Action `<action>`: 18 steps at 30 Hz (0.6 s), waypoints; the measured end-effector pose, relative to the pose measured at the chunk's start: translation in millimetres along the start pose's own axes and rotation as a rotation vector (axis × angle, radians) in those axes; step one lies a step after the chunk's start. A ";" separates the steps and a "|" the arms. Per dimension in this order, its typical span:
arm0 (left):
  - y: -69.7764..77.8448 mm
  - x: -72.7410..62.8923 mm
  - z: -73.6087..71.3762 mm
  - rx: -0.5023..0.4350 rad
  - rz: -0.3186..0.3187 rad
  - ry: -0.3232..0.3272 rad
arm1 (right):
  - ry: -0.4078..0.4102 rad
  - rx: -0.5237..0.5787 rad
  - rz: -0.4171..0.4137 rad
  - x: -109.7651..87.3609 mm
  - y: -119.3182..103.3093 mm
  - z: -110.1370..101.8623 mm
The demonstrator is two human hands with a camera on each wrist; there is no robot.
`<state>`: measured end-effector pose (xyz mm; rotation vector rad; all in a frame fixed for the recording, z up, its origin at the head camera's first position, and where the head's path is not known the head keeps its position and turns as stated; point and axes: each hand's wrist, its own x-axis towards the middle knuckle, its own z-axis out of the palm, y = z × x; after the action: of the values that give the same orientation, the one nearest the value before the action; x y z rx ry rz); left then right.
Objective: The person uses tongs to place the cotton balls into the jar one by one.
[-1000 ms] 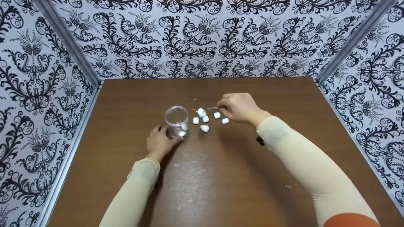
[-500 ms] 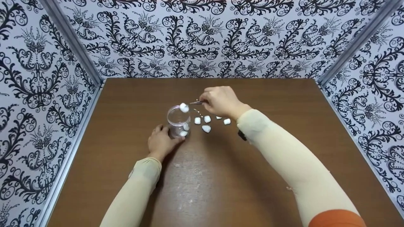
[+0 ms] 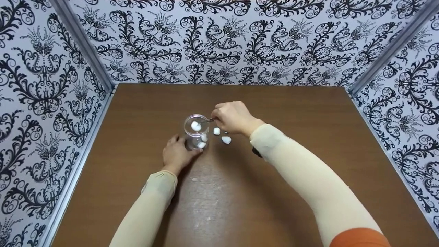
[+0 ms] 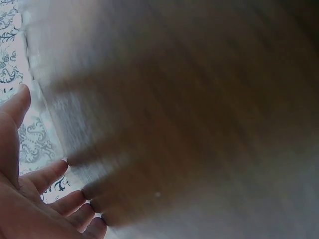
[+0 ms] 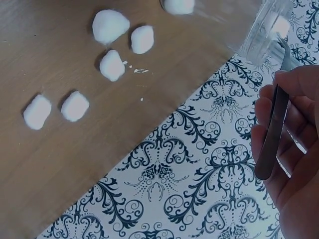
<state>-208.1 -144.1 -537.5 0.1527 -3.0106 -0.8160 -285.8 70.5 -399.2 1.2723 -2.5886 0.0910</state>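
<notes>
White cotton ball (image 3: pixel 196 126), gripped by tweezers (image 5: pixel 273 137) pinched in my right hand (image 3: pixel 233 116), at the mouth of the clear jar (image 3: pixel 192 140), toward the desk's (image 3: pixel 291 109) far edge. My left hand (image 3: pixel 176 154): cupped round the jar's base. Step, judged: filling; next calls for easing my pinch.

1. Tweezers (image 5: pixel 274 132): metal, smooth, with a dull sheen.
2. Jar (image 3: pixel 194 140): transparent, smooth, glossy; plastic or glass cannot be determined.
3. Cotton balls (image 5: pixel 110 26): soft-looking fibre, matt, fuzzy.
4. Table (image 3: pixel 240 209): wood-grain surface, smooth, semi-gloss.
5. Sleeves (image 3: pixel 301 168): matt, stretchy-looking cloth.
6. Walls (image 3: pixel 223 41): paper-like, matt printed covering.
7. Corner posts (image 3: pixel 85 44): grey metal, satin.
</notes>
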 end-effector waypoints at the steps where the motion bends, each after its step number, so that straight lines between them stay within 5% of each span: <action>1: -0.1 0.1 0.0 -0.002 0.001 -0.002 | -0.003 -0.001 0.001 -0.3 -0.5 0.4; 18: 2.7 -0.4 -2.8 0.015 -0.020 -0.035 | 0.027 0.014 -0.013 -14.2 10.0 -7.5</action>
<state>-207.8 -143.1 -533.7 0.1707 -3.0537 -0.8061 -283.9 88.8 -395.0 1.2831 -2.5609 0.1237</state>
